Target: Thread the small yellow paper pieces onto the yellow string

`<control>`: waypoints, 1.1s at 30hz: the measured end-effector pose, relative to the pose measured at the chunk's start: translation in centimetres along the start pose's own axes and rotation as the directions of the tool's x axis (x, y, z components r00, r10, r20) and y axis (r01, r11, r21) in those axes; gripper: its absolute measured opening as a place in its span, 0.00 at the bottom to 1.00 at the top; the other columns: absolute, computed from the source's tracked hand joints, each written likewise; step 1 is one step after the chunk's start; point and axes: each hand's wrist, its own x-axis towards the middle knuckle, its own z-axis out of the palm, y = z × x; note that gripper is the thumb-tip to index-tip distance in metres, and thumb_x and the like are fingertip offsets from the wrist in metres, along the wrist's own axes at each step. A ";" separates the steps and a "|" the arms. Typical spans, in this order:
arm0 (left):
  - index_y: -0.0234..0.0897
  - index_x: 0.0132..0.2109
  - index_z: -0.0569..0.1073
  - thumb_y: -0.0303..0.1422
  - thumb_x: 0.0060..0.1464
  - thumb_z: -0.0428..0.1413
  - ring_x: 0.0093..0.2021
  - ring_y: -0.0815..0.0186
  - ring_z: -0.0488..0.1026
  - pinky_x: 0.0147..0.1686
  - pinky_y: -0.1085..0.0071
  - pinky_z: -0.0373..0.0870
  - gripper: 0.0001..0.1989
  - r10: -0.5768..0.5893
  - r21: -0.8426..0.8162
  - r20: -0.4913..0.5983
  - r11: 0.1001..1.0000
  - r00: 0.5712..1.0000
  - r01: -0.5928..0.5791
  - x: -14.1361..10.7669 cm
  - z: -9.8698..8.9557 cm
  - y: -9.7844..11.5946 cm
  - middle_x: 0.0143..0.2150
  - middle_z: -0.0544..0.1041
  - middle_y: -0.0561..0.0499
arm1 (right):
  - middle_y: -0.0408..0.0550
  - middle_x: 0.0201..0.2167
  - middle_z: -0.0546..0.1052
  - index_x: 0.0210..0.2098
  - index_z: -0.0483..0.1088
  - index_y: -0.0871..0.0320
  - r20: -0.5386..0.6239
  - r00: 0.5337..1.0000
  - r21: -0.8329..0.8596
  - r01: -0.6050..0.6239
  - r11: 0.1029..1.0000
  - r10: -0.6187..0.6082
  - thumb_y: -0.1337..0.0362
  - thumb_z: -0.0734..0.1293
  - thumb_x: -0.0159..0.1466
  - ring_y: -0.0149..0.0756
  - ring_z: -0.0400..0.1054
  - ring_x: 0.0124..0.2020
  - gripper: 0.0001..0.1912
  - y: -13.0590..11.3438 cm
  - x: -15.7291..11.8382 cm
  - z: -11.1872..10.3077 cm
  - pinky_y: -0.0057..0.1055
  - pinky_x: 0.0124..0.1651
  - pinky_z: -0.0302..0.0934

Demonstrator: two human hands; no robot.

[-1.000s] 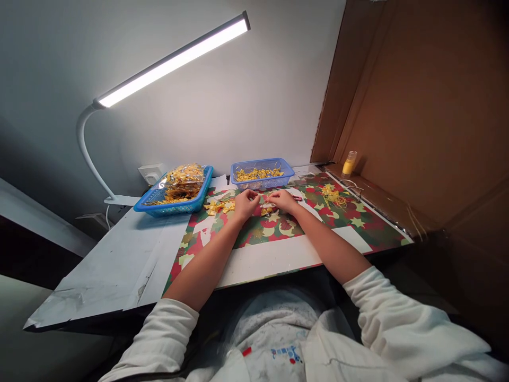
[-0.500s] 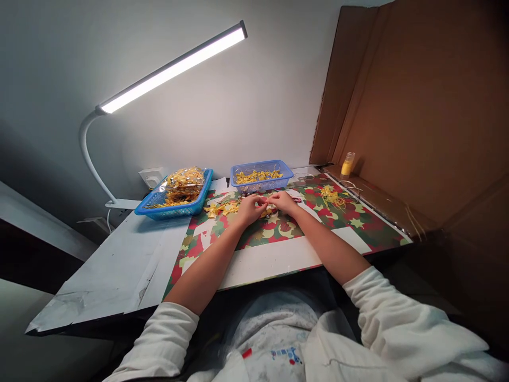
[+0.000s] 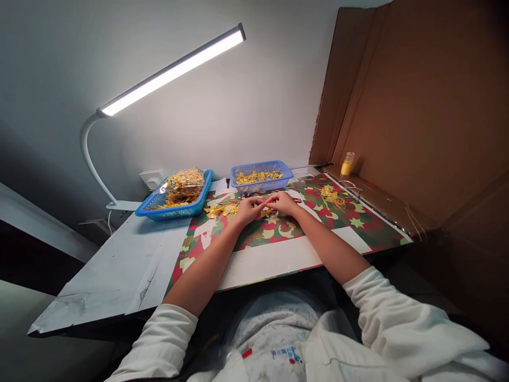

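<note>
My left hand [image 3: 248, 209] and my right hand [image 3: 282, 203] meet fingertip to fingertip above the patterned board [image 3: 274, 233]. Both are closed in a pinch; whatever lies between the fingers is too small to make out. Yellow ribbon bows [image 3: 220, 209] are spread on the board just left of my left hand, and some yellow bits show beneath my fingers. Beyond my hands stands a light blue basket [image 3: 260, 185] with yellow bows in it. Off to the right of my right hand lies a tangle of yellow string [image 3: 333, 197].
A blue basket [image 3: 170, 213] at the left holds a plastic bag of yellow pieces [image 3: 185, 183]. Behind it a white lamp [image 3: 175, 69] arches over the table. At the back right stand a small bottle with yellow contents [image 3: 347, 165] and a tall cardboard sheet [image 3: 417, 106].
My fingertips have shifted very slightly while staying together over the board. The baskets, string and bottle lie as before.
</note>
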 end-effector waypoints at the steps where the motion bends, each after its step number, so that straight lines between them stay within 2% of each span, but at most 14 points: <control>1: 0.35 0.28 0.78 0.42 0.47 0.58 0.26 0.66 0.69 0.28 0.72 0.63 0.14 -0.002 -0.004 0.003 1.000 1.000 0.002 0.0 0.0 0.0 0.24 0.76 0.50 | 0.46 0.23 0.76 0.31 0.79 0.62 -0.013 1.000 -0.047 0.013 0.999 -0.013 0.67 0.68 0.53 0.28 0.64 0.23 0.09 -0.1 -0.1 -0.1 0.24 0.27 0.53; 7: 0.35 0.28 0.78 0.40 0.47 0.58 0.25 0.67 0.68 0.27 0.72 0.62 0.13 -0.023 -0.008 -0.016 1.000 1.000 0.023 -0.2 -0.1 0.1 0.23 0.76 0.50 | 0.46 0.26 0.77 0.27 0.79 0.60 -0.088 0.993 -0.283 0.053 0.958 -0.081 0.64 0.67 0.54 0.31 0.65 0.28 0.08 -0.7 -0.4 -0.2 0.27 0.32 0.51; 15: 0.35 0.28 0.79 0.43 0.45 0.59 0.24 0.67 0.67 0.24 0.73 0.61 0.15 -0.023 -0.037 -0.005 0.999 1.000 0.023 -0.2 -0.1 0.0 0.21 0.75 0.51 | 0.45 0.28 0.76 0.32 0.79 0.58 -0.099 0.989 -0.289 0.080 0.954 -0.113 0.62 0.69 0.53 0.32 0.65 0.30 0.09 -0.7 -0.5 -0.2 0.29 0.35 0.50; 22: 0.34 0.28 0.79 0.46 0.44 0.60 0.20 0.69 0.64 0.21 0.73 0.58 0.18 -0.077 -0.105 0.022 0.991 0.997 0.079 0.0 0.1 -0.4 0.18 0.72 0.52 | 0.47 0.27 0.75 0.29 0.80 0.58 -0.108 0.978 -0.370 0.127 0.920 -0.179 0.63 0.67 0.56 0.34 0.65 0.32 0.09 -0.6 -0.5 -0.1 0.31 0.39 0.48; 33: 0.34 0.27 0.77 0.45 0.44 0.59 0.22 0.69 0.64 0.23 0.73 0.59 0.16 -0.046 -0.091 0.032 0.995 0.998 0.048 -0.1 0.0 -0.4 0.19 0.72 0.52 | 0.48 0.27 0.76 0.27 0.79 0.58 -0.100 0.979 -0.404 0.124 0.906 -0.178 0.63 0.66 0.54 0.35 0.65 0.33 0.09 -0.6 -0.4 -0.1 0.31 0.40 0.49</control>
